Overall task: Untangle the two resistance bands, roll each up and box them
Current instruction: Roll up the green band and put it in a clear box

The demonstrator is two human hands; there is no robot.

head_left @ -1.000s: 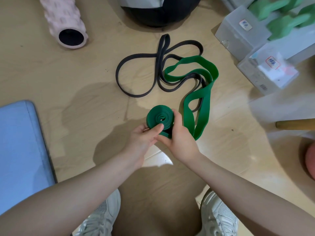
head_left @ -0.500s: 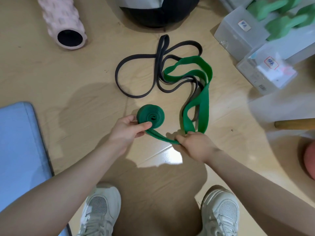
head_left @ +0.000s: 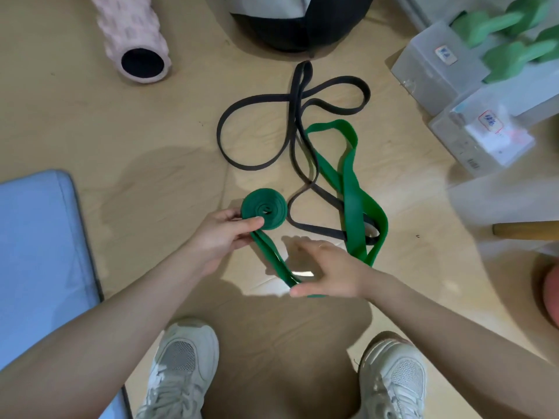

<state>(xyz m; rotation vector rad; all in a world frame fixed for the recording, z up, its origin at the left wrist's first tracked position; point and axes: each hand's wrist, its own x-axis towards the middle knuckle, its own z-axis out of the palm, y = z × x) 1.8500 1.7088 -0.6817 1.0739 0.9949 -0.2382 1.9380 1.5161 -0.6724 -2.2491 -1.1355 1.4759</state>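
- Left hand point(head_left: 223, 234) pinches the rolled part of the green resistance band point(head_left: 351, 189); thumb lies across the coil's face, fingers behind. Grip holding the coil, just above the floor point(head_left: 121, 140).
- Two flat green strands run from the coil down-right to the right hand point(head_left: 329, 273).
- Right hand: band passes under the palm, thumb tip beside it near the bend; fingers blurred, spread fwd. Can't tell if its grip is closed on the band.
- Rest of the green band loops away from the right hand over the floor, crossing the black resistance band point(head_left: 257, 128), which lies loose in loops, still tangled w/ the green one.
- Clear storage boxes point(head_left: 472, 116) at upper right, well apart from the bands; green dumbbells point(head_left: 514, 34) sit on top.
- Pink foam roller point(head_left: 133, 34) upper left, blue mat point(head_left: 39, 252) at left.
- White sneakers point(head_left: 181, 367) at bottom.
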